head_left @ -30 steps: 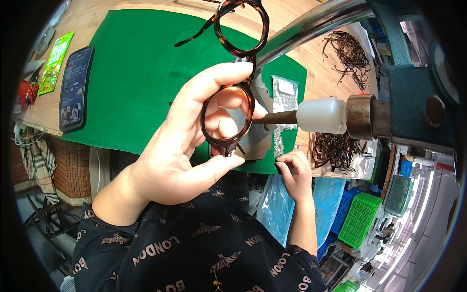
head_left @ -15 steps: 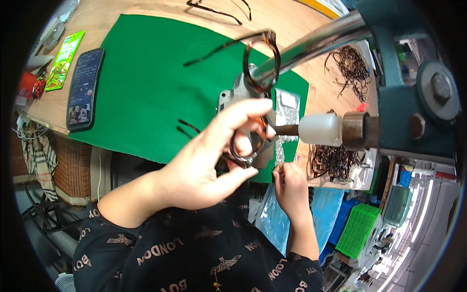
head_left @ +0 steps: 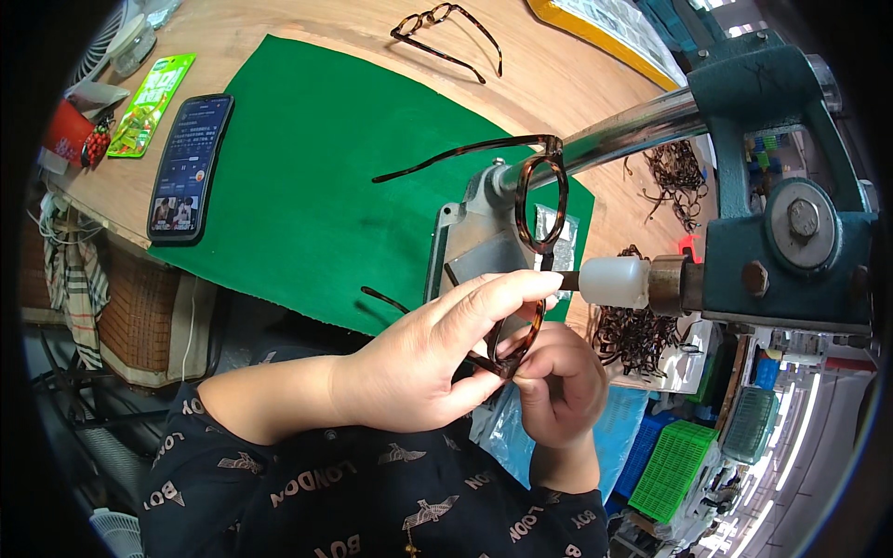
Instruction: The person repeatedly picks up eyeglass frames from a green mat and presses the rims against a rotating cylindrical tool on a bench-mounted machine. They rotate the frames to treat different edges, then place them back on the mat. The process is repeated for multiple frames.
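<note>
A tortoiseshell glasses frame (head_left: 563, 191) is held on edge in front of the press, its rims one above the other and both temples reaching left. My left hand (head_left: 419, 363) is closed around its lower rim, fingers over the bridge side and thumb underneath. At the lower hinge corner, my right hand (head_left: 569, 386) pinches with thumb and forefinger against the frame; whether a small part is also between those fingertips is hidden. Just right of my left fingertips is the press's metal tip (head_left: 569, 280), which comes out of a white plastic cylinder (head_left: 614, 282).
The dark green press (head_left: 744, 251) stands on the right, its steel bar crossing the table. Tangled tortoiseshell frame parts (head_left: 637, 339) lie beside it. On and beside the green mat (head_left: 307, 177) are a phone (head_left: 191, 167) and a snack packet (head_left: 152, 104). Another glasses frame (head_left: 442, 56) rests behind.
My right hand has come up and left from the table edge to the frame's lower corner. My left hand and the frame have moved slightly right and down. The view has shifted a little.
</note>
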Demonstrator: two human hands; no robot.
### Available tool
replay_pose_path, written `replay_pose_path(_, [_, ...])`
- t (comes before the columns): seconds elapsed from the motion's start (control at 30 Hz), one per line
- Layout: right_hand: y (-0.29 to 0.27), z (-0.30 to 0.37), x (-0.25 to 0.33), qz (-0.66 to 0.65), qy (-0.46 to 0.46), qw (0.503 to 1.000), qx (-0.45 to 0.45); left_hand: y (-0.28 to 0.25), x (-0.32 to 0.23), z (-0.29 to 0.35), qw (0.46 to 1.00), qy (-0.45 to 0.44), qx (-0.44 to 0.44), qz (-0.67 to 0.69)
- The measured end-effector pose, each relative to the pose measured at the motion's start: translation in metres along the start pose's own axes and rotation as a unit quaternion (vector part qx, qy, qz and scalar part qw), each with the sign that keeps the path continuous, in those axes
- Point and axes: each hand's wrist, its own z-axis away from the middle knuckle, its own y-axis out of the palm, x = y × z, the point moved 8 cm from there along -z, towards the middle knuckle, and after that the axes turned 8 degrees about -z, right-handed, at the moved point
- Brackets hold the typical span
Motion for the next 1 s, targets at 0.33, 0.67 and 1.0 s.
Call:
replay_pose_path(0.33, [-0.002, 0.002, 0.000, 0.012, 0.008, 1.000, -0.013, 0.003, 0.004, 0.001, 0.995, -0.070, 0.032, 0.060])
replay_pose_path(0.67, [-0.003, 0.001, -0.004, -0.006, 0.042, 0.999, -0.007, 0.010, 0.013, 0.006, 0.974, -0.156, 0.046, 0.161])
replay_pose_path(1.0, [-0.005, 0.007, -0.016, -0.113, 0.129, 0.985, -0.030, 0.010, 0.010, 0.006, 0.975, -0.167, 0.042, 0.141])
